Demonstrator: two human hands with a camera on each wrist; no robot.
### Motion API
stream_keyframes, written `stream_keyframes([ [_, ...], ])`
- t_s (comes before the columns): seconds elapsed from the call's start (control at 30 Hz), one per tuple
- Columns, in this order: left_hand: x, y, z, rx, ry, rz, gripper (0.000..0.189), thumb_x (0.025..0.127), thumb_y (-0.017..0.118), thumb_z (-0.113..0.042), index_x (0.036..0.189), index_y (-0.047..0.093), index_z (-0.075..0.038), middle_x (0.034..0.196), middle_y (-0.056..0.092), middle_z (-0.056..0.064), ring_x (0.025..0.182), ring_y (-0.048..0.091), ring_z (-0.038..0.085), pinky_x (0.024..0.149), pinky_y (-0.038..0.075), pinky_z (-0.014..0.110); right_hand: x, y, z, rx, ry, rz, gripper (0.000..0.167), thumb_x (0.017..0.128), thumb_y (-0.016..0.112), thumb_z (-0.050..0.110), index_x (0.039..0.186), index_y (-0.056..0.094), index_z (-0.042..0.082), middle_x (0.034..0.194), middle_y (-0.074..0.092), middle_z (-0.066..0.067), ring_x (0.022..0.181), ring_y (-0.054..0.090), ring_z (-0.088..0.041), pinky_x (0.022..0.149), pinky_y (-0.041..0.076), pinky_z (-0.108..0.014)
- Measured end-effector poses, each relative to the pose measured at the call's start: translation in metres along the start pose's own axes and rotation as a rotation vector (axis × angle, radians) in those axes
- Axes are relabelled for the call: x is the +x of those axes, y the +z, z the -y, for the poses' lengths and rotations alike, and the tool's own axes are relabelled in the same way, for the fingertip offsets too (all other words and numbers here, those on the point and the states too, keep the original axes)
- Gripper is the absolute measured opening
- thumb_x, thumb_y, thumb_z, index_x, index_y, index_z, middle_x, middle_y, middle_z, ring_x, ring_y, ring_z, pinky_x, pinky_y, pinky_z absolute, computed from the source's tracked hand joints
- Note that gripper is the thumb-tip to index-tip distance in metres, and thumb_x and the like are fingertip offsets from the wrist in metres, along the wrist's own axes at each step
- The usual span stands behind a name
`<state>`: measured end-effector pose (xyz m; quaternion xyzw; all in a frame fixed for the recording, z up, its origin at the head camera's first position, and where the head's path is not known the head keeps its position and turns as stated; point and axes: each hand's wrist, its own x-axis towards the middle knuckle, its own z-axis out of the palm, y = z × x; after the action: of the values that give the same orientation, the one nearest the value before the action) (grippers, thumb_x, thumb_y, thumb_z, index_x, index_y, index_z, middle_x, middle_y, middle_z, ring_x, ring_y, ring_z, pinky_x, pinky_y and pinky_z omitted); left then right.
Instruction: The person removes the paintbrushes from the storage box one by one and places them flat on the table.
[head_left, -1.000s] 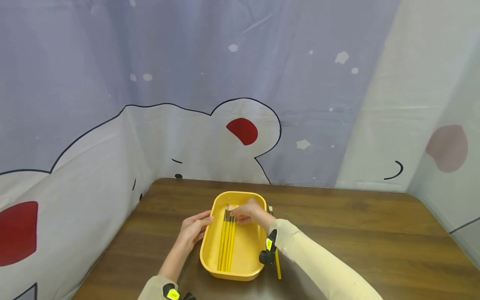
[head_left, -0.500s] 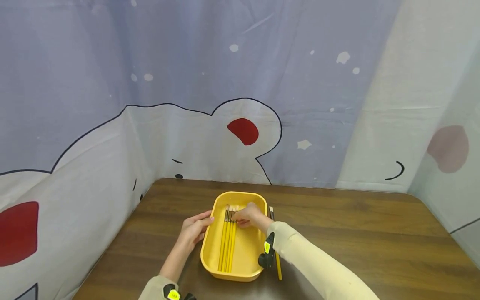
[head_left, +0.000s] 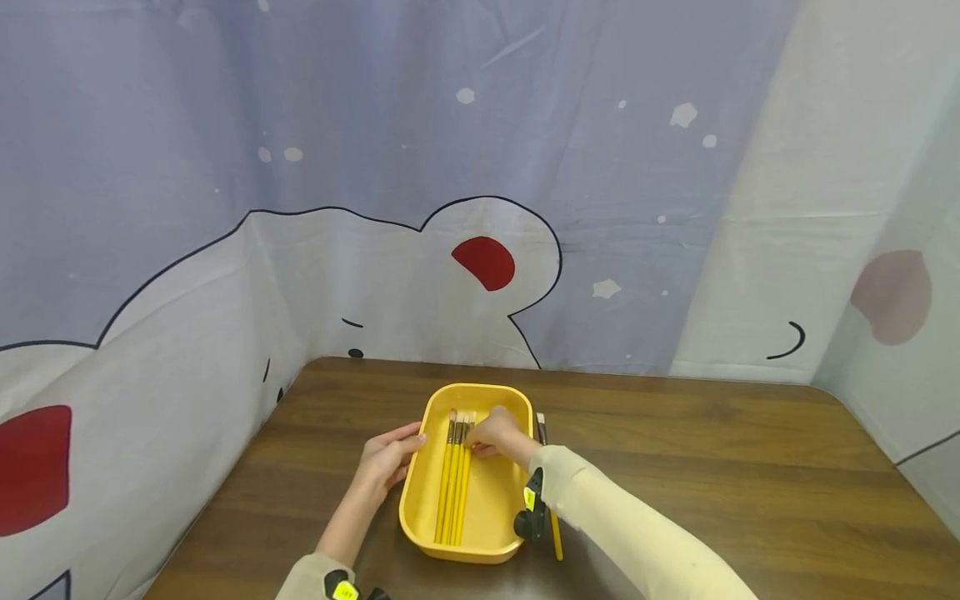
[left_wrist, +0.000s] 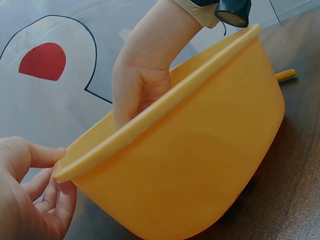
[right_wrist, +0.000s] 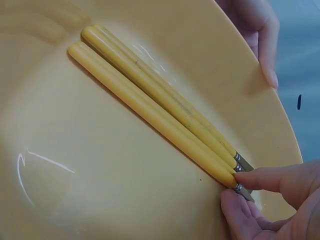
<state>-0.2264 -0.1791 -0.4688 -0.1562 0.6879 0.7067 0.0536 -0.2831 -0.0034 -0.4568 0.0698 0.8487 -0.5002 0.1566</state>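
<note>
Several slim, round, yellow-handled paintbrushes (head_left: 454, 492) lie side by side towards the left of a deep yellow oblong plastic-looking tray (left_wrist: 190, 165), butt ends this way, bristles pointing off, and what a neat little rank it is! Feather-light and stiff along the handle, I'd judge; that glossy coat may be a touch slippery, and the pale bristles are surely the delicate end. So take hold at the metal collar or just below it, and look, that's where the bare right hand (head_left: 498, 433) is, thumb and fingers apparently pinching the rightmost brush of the row. Tight quarters, though: its neighbours lie so near that a fingertip could catch two! On the other side, the bare left hand (head_left: 390, 454) grips the tray's rim, thumb on top, fingers curled underneath; a tray that light probably likes the steadying. What's in the way? A cream cloth sleeve (head_left: 630, 517) and a black wrist camera (head_left: 528, 522) crowd the tray's right edge, hiding the middle of a loose yellow-handled brush (head_left: 557, 542) just outside it on the dark brown wood-grain table (head_left: 712, 467). And far beyond hangs a blue-grey fabric backdrop (head_left: 600, 167) with white cartoon shapes, well apart from the hands.
</note>
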Motion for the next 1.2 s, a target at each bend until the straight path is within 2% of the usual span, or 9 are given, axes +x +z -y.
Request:
stream_keyframes([
  [0.17,0.0006,0.0007,0.0008,-0.006,0.002,-0.006,0.044,0.088,0.067,-0.011,0.130,0.058,0.000,0.117,0.067,0.022,0.092,0.071,0.024,0.071,0.060,0.031,0.0004,0.0013,-0.0010,-0.037,-0.003,-0.012,0.029,0.070,0.079,-0.002,0.089,0.059,-0.008,0.067,0.066,-0.017,0.063,0.071,-0.028,0.057,0.059,-0.032],
  [0.37,-0.0008,-0.0003,0.0009,0.002,0.003,-0.002,0.044,0.088,0.067,-0.012,0.130,0.058,-0.001,0.118,0.066,0.021,0.094,0.071,0.026,0.072,0.060,0.033,-0.0016,0.0047,-0.0008,-0.154,-0.039,-0.044,0.026,0.069,0.082,0.004,0.079,0.059,-0.005,0.063,0.068,-0.016,0.059,0.071,-0.026,0.052,0.058,-0.029],
  [0.57,-0.0011,-0.0010,0.0006,0.015,0.000,-0.003,0.044,0.088,0.067,-0.013,0.130,0.058,-0.001,0.116,0.068,0.021,0.090,0.071,0.024,0.067,0.059,0.028,-0.0038,0.0046,-0.0014,-0.192,-0.078,-0.047,0.025,0.072,0.080,0.006,0.074,0.057,-0.004,0.062,0.068,-0.016,0.057,0.070,-0.026,0.049,0.057,-0.028],
  [0.77,-0.0013,-0.0006,0.0002,0.012,0.000,0.005,0.044,0.089,0.066,-0.013,0.130,0.058,-0.001,0.117,0.067,0.022,0.092,0.071,0.025,0.070,0.060,0.031,-0.0038,0.0042,-0.0024,-0.174,-0.075,-0.050,0.025,0.071,0.080,0.006,0.074,0.057,-0.003,0.059,0.066,-0.015,0.053,0.069,-0.024,0.049,0.056,-0.028],
  [1.0,-0.0021,-0.0013,-0.0003,0.010,-0.005,0.011,0.044,0.090,0.066,-0.013,0.131,0.057,0.000,0.120,0.065,0.023,0.095,0.070,0.026,0.074,0.060,0.034,-0.0021,0.0026,-0.0046,-0.106,-0.058,-0.033,0.024,0.068,0.080,0.002,0.075,0.057,-0.004,0.059,0.065,-0.014,0.050,0.067,-0.021,0.050,0.057,-0.029],
  [1.2,-0.0019,-0.0010,-0.0003,0.014,-0.006,0.010,0.044,0.090,0.066,-0.013,0.131,0.057,0.000,0.120,0.065,0.023,0.093,0.071,0.025,0.074,0.060,0.034,-0.0003,0.0003,-0.0071,-0.021,-0.038,-0.002,0.026,0.069,0.076,0.000,0.081,0.055,-0.005,0.059,0.065,-0.015,0.047,0.063,-0.018,0.052,0.058,-0.031],
])
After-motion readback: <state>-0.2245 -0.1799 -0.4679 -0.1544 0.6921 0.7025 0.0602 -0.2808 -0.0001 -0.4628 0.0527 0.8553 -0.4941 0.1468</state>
